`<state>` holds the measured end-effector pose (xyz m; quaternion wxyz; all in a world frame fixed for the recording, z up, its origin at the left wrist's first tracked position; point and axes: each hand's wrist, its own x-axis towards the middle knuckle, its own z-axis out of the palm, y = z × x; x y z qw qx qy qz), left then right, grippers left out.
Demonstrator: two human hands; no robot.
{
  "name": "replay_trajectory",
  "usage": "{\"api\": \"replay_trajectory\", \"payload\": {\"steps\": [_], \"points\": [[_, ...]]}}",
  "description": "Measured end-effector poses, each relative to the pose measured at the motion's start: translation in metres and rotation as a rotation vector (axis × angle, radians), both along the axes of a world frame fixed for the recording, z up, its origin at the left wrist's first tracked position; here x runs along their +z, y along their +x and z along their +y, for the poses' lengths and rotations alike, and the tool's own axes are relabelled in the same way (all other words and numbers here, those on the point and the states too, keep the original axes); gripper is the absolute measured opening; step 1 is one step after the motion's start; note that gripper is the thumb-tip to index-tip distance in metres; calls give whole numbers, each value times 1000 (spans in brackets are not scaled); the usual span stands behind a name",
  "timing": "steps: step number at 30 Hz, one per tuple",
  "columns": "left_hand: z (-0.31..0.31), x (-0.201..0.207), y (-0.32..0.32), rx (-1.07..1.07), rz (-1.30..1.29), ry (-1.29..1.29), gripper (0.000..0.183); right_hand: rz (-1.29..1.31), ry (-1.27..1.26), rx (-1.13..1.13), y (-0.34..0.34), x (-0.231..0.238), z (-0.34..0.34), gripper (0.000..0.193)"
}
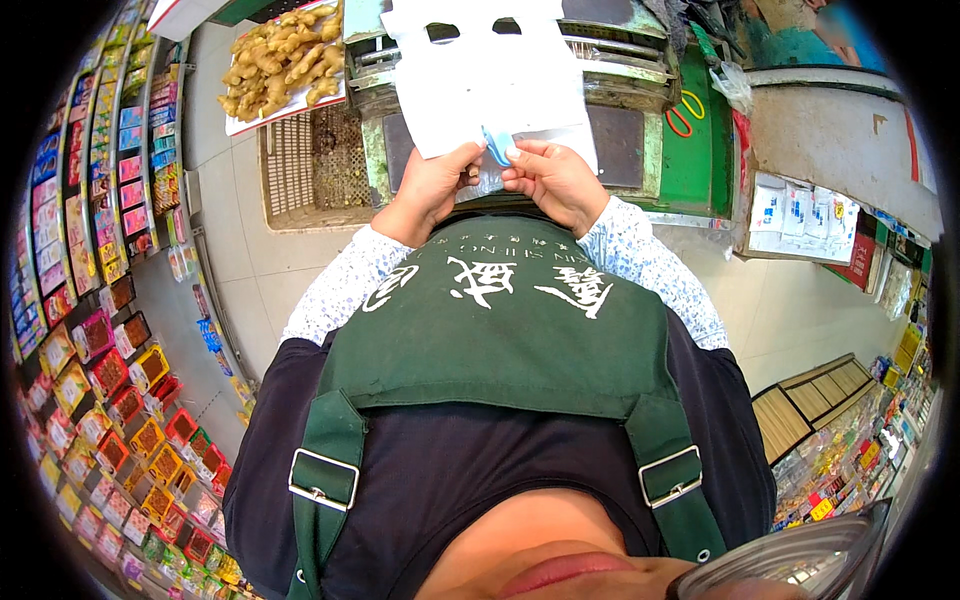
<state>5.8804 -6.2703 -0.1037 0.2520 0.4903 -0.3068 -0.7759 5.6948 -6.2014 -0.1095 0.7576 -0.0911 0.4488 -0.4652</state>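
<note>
Both hands meet in front of my chest at a small folded light-blue strip whose exact kind I cannot make out. My right hand pinches it between thumb and fingers. Closed as well, my left hand has its thumb tip against the strip's left side, with the other fingers curled under. Just beyond and beneath the hands lies a white sheet-like piece with two dark rounded cut-outs near its far end. A bit of clear, shiny plastic shows between my hands.
Under the white piece stands a worn metal-edged counter. Ginger roots fill a tray at far left, above a beige plastic basket. Scissors with red and yellow handles lie on a green surface. Packaged goods line the left shelves.
</note>
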Motion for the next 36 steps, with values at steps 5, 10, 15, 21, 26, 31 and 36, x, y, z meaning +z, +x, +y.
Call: {"api": "replay_trajectory", "payload": {"steps": [5,10,15,21,26,31,36], "points": [[-4,3,0,11,26,-10,10,135,31,120,-5,3,2,24],[-11,17,-9,-23,51,-82,13,244,-199,250,-17,16,7,19],[-70,40,-22,-9,169,-307,6,1544,-587,467,-93,19,39,17],[-201,48,-46,134,327,-429,45,1851,-524,349,-129,-6,43,23],[-187,62,-45,49,251,-815,43,1942,-642,293,-109,16,32,37],[-102,57,-12,-489,-178,-861,25,1863,-1022,703,-78,16,21,52],[-52,32,14,-586,-387,-939,20,1823,-1126,698,-69,9,6,38]]}}
